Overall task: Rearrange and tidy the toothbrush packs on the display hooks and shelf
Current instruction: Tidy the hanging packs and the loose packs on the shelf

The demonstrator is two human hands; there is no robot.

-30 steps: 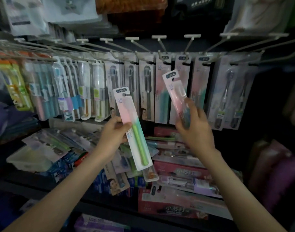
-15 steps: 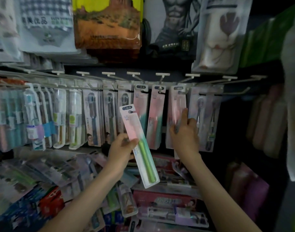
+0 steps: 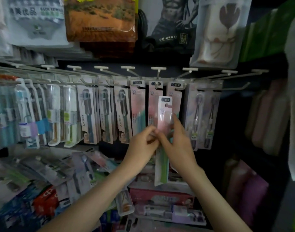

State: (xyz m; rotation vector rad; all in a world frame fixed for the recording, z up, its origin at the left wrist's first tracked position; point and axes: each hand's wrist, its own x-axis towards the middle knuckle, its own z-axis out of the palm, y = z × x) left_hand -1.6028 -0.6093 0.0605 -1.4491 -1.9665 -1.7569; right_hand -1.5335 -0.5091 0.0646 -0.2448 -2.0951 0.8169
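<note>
You held one toothbrush pack (image 3: 164,113) upright in both hands, in front of the hanging pink packs (image 3: 138,108) at the middle of the hook row (image 3: 158,69). Your left hand (image 3: 140,145) had its fingers curled, with thumb and fingertips pinching the pack's left edge about halfway down. Your right hand (image 3: 179,146) gripped the same pack from the right, with the forefinger laid up the clear front and the thumb closing in beside the left hand's fingertips. The pack's top notch sat below the hooks, engaged on none of them; its lower end, showing the green handle, hung beneath both hands. Loose packs (image 3: 59,168) lay heaped beneath the row, overlapping at all angles. A twin-brush pack (image 3: 202,114) hung just right of your hands.
</note>
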